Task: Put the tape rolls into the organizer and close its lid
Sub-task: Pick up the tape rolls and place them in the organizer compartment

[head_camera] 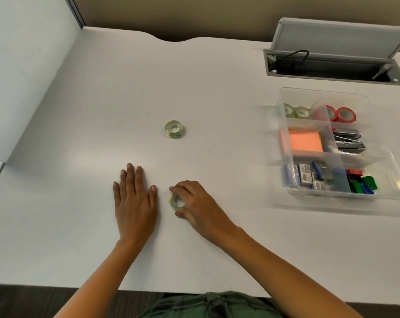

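Observation:
My right hand [194, 203] is closed around a small clear tape roll [177, 201] that rests on the white desk [79, 237] near the front. My left hand [134, 198] lies flat on the desk just left of it, fingers spread, holding nothing. A second clear tape roll [174, 129] lies alone at mid-desk. The clear plastic organizer [284, 180] stands open at the right. Its far compartments hold two clear tape rolls [295, 111] and two red tape rolls [341, 114]. No lid can be made out.
The organizer also holds orange sticky notes [305, 141], a stapler [348, 143], staple boxes [309, 175] and coloured clips [362, 182]. An open grey cable hatch [336, 65] with a black cord sits at the back right. A white partition [22, 65] bounds the left side.

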A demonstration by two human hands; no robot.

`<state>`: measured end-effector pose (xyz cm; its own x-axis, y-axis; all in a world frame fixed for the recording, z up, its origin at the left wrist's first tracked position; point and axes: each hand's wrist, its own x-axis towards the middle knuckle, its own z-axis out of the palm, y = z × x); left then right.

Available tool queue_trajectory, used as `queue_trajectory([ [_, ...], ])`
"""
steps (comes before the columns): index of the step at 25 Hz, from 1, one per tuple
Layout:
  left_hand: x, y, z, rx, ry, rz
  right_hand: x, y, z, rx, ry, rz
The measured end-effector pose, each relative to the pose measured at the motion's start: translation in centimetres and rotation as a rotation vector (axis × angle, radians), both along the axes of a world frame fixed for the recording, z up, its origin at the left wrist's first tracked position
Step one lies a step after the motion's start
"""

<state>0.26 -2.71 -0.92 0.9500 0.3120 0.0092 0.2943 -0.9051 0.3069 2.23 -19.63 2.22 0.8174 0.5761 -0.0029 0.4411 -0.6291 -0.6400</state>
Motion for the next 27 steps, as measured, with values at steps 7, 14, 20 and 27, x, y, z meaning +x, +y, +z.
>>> queue_trajectory([
  [7,0.4,-1.3,0.8,0.024,-0.022,-0.126,0.1,-4.6,2.8,0.164,-0.084,-0.291],
  [14,3.7,-10.2,2.2,-0.267,-0.049,-0.349,4.7,-14.7,6.9,0.353,-0.317,-0.690],
  [20,7.0,-18.2,0.9,-0.231,-0.019,-0.452,12.3,-24.9,8.8,0.328,-0.320,-0.792],
  [27,8.3,-19.8,-0.8,-0.052,-0.029,-0.352,22.3,-30.4,7.9,0.052,-0.156,-0.511],
])
